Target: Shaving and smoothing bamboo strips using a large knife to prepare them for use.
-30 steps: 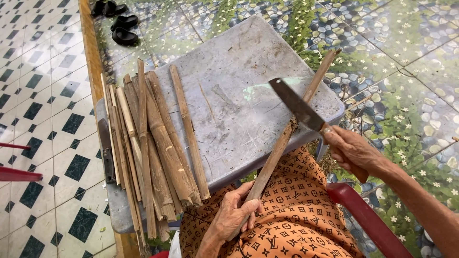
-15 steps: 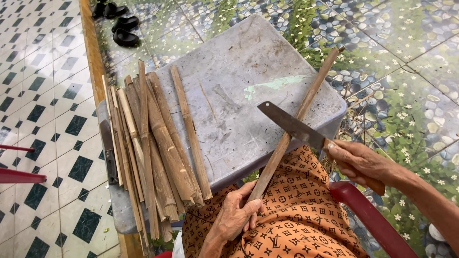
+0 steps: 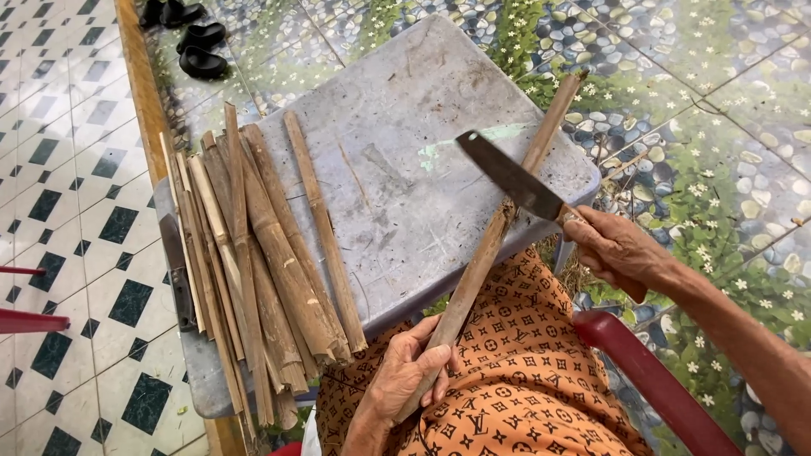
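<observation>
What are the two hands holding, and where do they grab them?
The left hand grips the bamboo stick at its near, lower end. The right hand holds the knife by its handle, the blade lying against the stick.

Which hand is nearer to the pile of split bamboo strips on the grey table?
Left. The left hand grips a bamboo stick just right of the pile; the right hand, holding the knife, is farther right.

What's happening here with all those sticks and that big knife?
A seated person is working a bamboo stick with a cleaver. The left hand grips the stick's lower end over the lap, slanting it up across a grey plastic table. The right hand holds the cleaver, its blade set against the stick about midway. A pile of bamboo strips lies on the table's left side.
</observation>
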